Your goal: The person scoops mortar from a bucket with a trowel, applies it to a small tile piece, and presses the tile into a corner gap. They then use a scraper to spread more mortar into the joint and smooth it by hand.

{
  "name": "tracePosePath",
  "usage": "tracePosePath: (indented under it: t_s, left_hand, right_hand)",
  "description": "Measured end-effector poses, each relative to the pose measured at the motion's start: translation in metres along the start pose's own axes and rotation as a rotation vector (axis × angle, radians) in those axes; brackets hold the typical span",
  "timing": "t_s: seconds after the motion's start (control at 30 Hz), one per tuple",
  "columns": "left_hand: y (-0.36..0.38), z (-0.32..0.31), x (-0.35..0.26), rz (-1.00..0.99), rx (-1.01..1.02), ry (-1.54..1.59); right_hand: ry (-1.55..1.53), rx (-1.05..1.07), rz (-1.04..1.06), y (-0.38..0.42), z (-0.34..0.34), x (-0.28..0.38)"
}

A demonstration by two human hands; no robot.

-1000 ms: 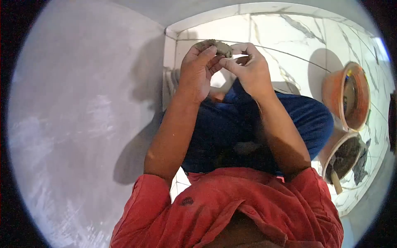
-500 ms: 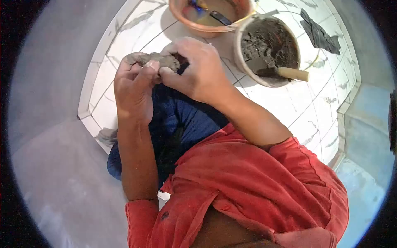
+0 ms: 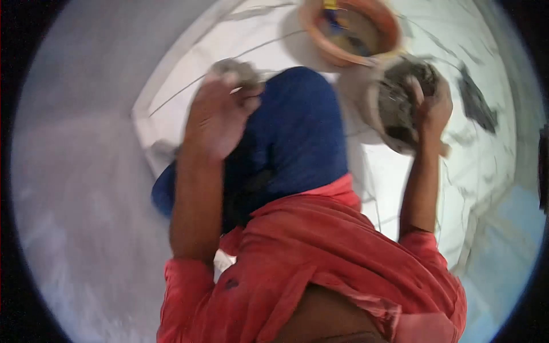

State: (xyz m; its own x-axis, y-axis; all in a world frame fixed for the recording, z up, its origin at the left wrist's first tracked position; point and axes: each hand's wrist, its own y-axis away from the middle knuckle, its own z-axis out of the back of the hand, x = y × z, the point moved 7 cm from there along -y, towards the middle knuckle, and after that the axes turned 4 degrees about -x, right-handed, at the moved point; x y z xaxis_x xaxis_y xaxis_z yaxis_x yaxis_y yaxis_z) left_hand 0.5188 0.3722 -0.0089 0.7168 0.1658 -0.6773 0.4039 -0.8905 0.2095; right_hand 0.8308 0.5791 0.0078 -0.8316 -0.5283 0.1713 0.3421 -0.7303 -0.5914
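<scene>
My left hand (image 3: 220,111) is closed around a grey lump of wet clay-like material (image 3: 243,73), held up left of my knee. My right hand (image 3: 432,103) reaches into the bucket (image 3: 374,108) at the right, which holds dark grey paste (image 3: 397,94). Its fingers are blurred over the paste, and whether they hold any of it cannot be made out. Below the hand, the end of a wooden handle (image 3: 444,150) shows at the bucket's edge.
An orange basin (image 3: 317,43) with murky water and a blue and yellow object (image 3: 333,20) stands behind the bucket. A dark cloth (image 3: 477,103) lies to the right on the tiled floor (image 3: 271,43). Grey walls rise at the left.
My right hand has left the lump and moved right into the bucket. My left hand keeps the lump. The view has shifted, so the bucket and basin appear farther right.
</scene>
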Motion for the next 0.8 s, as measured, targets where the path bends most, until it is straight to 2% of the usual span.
tracePosePath:
  t_s: [0.03, 0.07, 0.1, 0.13, 0.2, 0.27, 0.33, 0.37, 0.4, 0.47, 0.57, 0.6, 0.63, 0.67, 0.8]
  left_hand:
    - [0.003, 0.014, -0.007, -0.032, 0.006, 0.042]
    - [0.006, 0.024, -0.014, -0.041, 0.029, 0.053]
    - [0.009, 0.044, -0.019, -0.009, 0.119, -0.058]
    - [0.017, 0.055, -0.026, -0.065, -0.029, 0.052]
    - [0.034, 0.078, -0.034, -0.097, -0.206, 0.076]
    - [0.042, 0.103, -0.038, -0.093, -0.244, 0.082]
    - [0.044, 0.123, -0.037, -0.075, -0.263, 0.101]
    - [0.045, 0.134, -0.04, -0.108, -0.312, 0.073]
    - [0.046, 0.145, -0.044, -0.141, -0.361, 0.045]
    - [0.048, 0.161, -0.06, -0.214, -0.441, -0.006]
    - [0.051, 0.194, -0.091, -0.323, -0.601, -0.156]
    - [0.054, 0.206, -0.103, -0.354, -0.671, -0.251]
    - [0.053, 0.219, -0.112, -0.35, -0.673, -0.295]
    - [0.054, 0.231, -0.12, -0.341, -0.678, -0.295]
    - [0.057, 0.27, -0.15, -0.252, -0.741, -0.33]
  right_hand:
    - [0.149, 0.344, -0.081, 0.021, -0.048, -0.032]
    - [0.32, 0.822, -0.048, 0.047, -0.088, -0.07]
    - [0.198, 0.804, -0.124, 0.035, -0.076, -0.051]
    - [0.177, 0.646, -0.212, 0.024, -0.081, -0.065]
    - [-0.271, 0.401, -0.208, -0.007, -0.041, 0.021]
    - [-0.585, 0.384, -0.144, -0.017, -0.029, 0.124]
    - [-0.829, 0.684, -0.046, -0.002, -0.049, 0.223]
    - [-0.798, 0.808, 0.128, 0.002, -0.055, 0.275]
    - [-0.919, 0.743, 0.23, 0.012, -0.071, 0.315]
    - [-1.059, 0.85, 0.159, 0.023, -0.098, 0.385]
    - [-1.113, 0.888, 0.215, 0.038, -0.133, 0.457]
    - [-1.104, 0.861, 0.296, 0.042, -0.141, 0.478]
    - [-1.092, 0.836, 0.374, 0.046, -0.148, 0.496]
    - [-1.092, 0.845, 0.367, 0.048, -0.159, 0.508]
    - [-1.26, 0.91, 0.242, 0.064, -0.209, 0.555]
